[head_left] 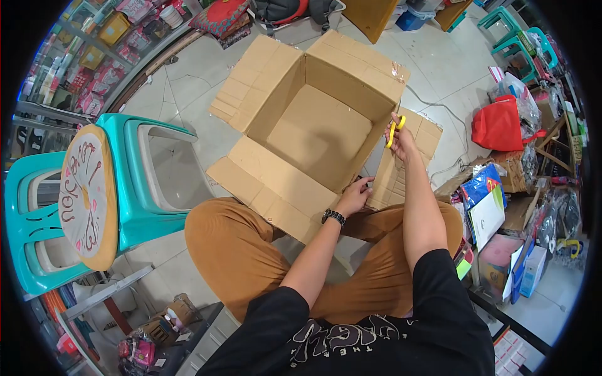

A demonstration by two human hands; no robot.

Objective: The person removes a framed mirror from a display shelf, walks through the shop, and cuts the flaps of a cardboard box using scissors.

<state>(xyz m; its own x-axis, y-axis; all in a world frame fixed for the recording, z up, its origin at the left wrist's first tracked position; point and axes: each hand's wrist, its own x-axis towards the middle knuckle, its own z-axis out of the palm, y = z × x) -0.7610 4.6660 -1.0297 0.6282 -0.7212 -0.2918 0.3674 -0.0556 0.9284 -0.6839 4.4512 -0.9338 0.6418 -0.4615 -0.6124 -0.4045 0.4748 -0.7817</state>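
An open cardboard box (pixel 323 122) sits on the floor before my crossed legs, its flaps folded outward and its inside bare. My right hand (pixel 401 139) grips a pair of scissors with yellow handles (pixel 392 133) by the box's right wall, near the far right corner. The scissor blades are hard to make out. At the near right corner, my left hand (pixel 355 195) has its fingers curled on the box edge; a small dark spot shows by the fingertips. The right flap (pixel 411 153) hangs outward beneath my right forearm.
Teal plastic stools (pixel 119 182) with a round printed cushion (pixel 88 197) stand at left. A red bag (pixel 497 123), folders and packaging crowd the right side. A thin cable (pixel 448 106) lies on the tiles beyond the box. Goods fill a glass display case (pixel 94 56) at upper left.
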